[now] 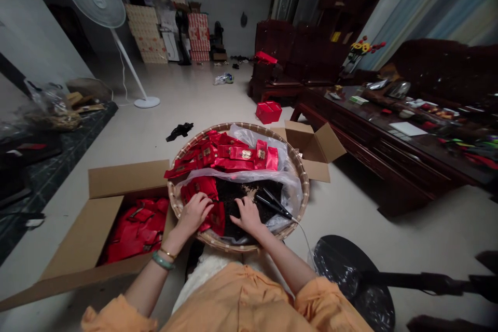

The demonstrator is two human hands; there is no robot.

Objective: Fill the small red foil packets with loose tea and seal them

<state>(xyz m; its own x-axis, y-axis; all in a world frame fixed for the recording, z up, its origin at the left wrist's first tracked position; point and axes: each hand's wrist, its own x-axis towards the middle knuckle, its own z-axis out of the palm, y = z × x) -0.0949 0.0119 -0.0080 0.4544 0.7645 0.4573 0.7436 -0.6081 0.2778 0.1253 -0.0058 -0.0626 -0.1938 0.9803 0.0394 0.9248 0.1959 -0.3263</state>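
A round woven basket (305,187), lined with clear plastic, sits in front of my lap. Dark loose material like tea leaves (229,194) fills its near part. My left hand (196,211) is at the left side, its fingers closed at the edge of a red packet (215,219). My right hand (248,215) reaches over the dark leaves with thumb and fingers apart, nothing visible in it. Just right of it lies a black hair straightener (274,203) with a pale cord. More shiny red packets (233,153) are heaped on the plastic across the far half.
An open cardboard box (78,238) of red packets stands at left; another open box (311,148) is beyond the basket at right. A black round base (354,275) lies near my right. Further off are a standing fan (132,67) and a dark wooden table (373,129).
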